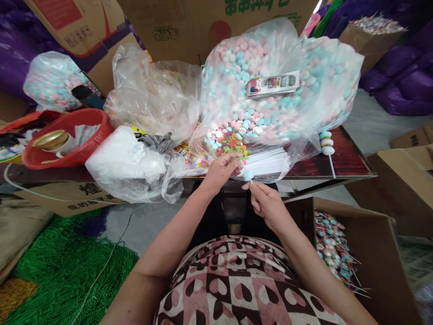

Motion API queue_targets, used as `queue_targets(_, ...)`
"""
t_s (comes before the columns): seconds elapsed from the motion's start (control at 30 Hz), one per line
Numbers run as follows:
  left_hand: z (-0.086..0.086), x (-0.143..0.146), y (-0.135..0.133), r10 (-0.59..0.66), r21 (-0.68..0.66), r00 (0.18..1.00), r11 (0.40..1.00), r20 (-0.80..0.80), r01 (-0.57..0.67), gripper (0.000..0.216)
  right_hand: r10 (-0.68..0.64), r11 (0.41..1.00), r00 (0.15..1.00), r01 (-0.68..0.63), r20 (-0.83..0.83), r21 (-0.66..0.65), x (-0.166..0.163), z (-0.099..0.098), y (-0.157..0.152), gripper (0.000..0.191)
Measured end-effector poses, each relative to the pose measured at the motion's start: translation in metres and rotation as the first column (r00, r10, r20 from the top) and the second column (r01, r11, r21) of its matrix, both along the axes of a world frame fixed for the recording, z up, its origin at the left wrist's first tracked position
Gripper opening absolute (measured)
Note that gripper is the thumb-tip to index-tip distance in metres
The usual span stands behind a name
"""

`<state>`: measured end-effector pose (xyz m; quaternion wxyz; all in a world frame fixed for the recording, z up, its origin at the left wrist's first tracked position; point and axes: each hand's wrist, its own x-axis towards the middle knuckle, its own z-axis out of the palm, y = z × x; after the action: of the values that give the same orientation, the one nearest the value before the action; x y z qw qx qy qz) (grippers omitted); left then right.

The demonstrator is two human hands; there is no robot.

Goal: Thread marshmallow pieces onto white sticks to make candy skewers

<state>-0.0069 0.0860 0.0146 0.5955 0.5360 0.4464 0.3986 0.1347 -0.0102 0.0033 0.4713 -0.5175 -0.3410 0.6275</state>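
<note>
My right hand (269,201) pinches a thin white stick low down, with a light-blue marshmallow (248,175) threaded on it. Just above, the fingers of my left hand (221,172) are pinched together at the stick's upper end; what they hold is too small to make out. Small orange, red and green gummy rings (233,144) lie in a pile behind my left hand. Right of them is a fan of white paper sticks (269,160). Pink, blue and white marshmallows (252,122) spill from a big clear bag (284,58) behind.
A finished-looking candy skewer (327,143) lies at the table's right end. A stack of printed labels (273,84) rests on the bag. On the left are a white plastic bag (125,158) and a red basket (101,131). A carton (375,253) with wrapped skewers stands below right.
</note>
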Motion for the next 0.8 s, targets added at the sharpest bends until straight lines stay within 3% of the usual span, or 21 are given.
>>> queue_targets(0.4, 0.002, 0.004, -0.007, 0.069, -0.23, 0.949, 0.973, 0.308, 0.004, 0.032, -0.058, 0.99, 0.976, 0.028, 0.209, 0.14, 0.0, -0.012, -0.001, 0.037)
queue_targets(0.57, 0.007, 0.0, -0.004, 0.035, -0.261, 0.946, 0.964, 0.322, 0.053, 0.033, -0.048, 0.989, 0.966, 0.01, 0.255, 0.147, 0.002, -0.011, -0.001, 0.039)
queue_targets(0.8, 0.011, -0.001, -0.004, -0.016, -0.207, 0.962, 0.975, 0.271, 0.075, 0.037, -0.059, 0.981, 0.953, 0.0, 0.297, 0.196, 0.004, -0.012, 0.0, 0.037)
